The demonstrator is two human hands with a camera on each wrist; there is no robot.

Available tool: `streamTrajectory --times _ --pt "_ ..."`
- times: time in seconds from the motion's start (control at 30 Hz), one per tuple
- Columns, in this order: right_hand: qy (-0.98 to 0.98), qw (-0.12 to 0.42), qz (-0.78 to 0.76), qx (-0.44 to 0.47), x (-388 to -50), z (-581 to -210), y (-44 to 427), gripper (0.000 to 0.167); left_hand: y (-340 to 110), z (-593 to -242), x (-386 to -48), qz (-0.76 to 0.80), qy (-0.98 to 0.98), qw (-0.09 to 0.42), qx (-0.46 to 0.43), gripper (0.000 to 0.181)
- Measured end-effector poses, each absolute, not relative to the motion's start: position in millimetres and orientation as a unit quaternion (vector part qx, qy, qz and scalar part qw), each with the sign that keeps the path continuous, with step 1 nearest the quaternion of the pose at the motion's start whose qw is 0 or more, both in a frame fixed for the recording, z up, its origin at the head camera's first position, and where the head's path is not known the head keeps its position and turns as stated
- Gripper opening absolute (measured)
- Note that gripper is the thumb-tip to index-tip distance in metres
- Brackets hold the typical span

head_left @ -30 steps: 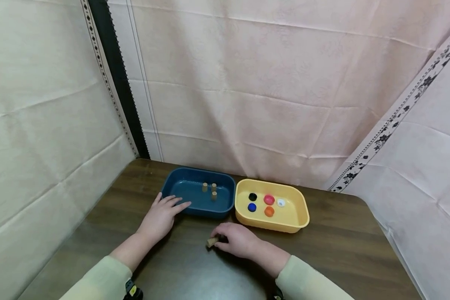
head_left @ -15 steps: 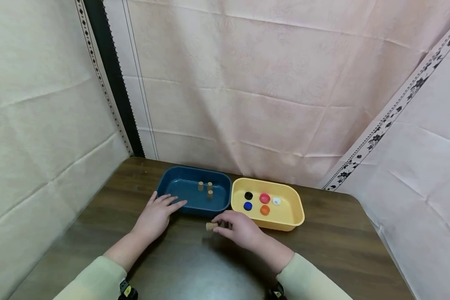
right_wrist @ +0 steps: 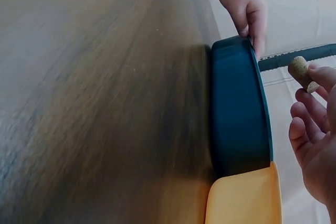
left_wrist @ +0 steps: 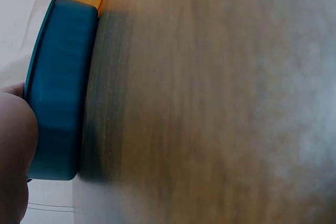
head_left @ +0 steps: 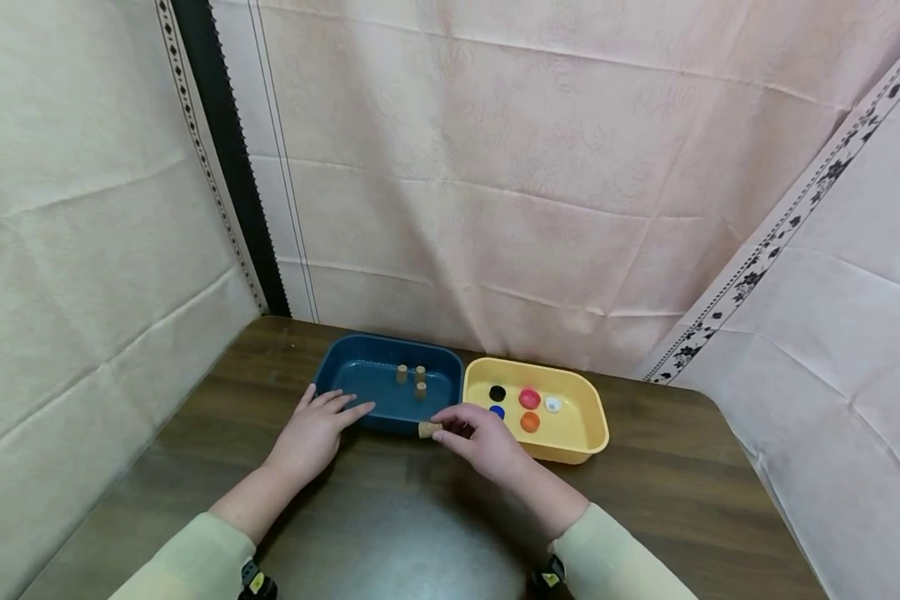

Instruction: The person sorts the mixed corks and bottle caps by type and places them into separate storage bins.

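Between the thumb and fingers of my right hand [head_left: 487, 443] is a small cork [head_left: 428, 430], held above the table near the front rim of a blue tray [head_left: 367, 387]. The right wrist view shows this cork [right_wrist: 299, 71] pinched at one end and raised higher than the tray. Fairly straight, spread fingers of my left hand [head_left: 311, 433] rest on the blue tray's front left rim. Three corks [head_left: 420, 390] stand upright inside the tray, toward its right side.
A yellow tray [head_left: 581, 425] adjoins the blue one on the right. It holds several round pieces: black [head_left: 497, 392], pink [head_left: 529, 398], white [head_left: 552, 404], orange [head_left: 530, 422] and a partly hidden blue one [head_left: 497, 412]. Pale cloth [head_left: 457, 208] hangs behind the table [head_left: 375, 533].
My right hand has lifted the cork off the table and carried it forward to the blue tray's front rim. My left hand stays at the tray; the head view shifted slightly.
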State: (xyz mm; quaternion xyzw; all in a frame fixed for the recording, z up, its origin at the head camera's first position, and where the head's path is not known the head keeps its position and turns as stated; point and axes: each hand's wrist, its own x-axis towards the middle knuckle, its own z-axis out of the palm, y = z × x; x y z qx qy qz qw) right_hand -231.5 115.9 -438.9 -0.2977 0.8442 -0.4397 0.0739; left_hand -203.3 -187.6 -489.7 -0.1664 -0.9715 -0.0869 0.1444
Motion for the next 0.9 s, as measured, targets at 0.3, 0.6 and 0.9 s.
streamTrajectory --times 0.3,0.6,0.9 --pt "0.846 0.067 -0.469 -0.246 -242 -440 94 0.023 -188 -489 -201 -0.087 -0.971 0.151 -0.164 0.059" --pt "0.836 0.039 -0.497 -0.228 -260 -438 76 0.023 -183 -485 -203 -0.085 -0.97 0.159 -0.164 0.057" --pt "0.824 0.063 -0.524 -0.206 -277 -443 60 0.025 -186 -485 -200 -0.087 -0.974 0.142 -0.156 0.057"
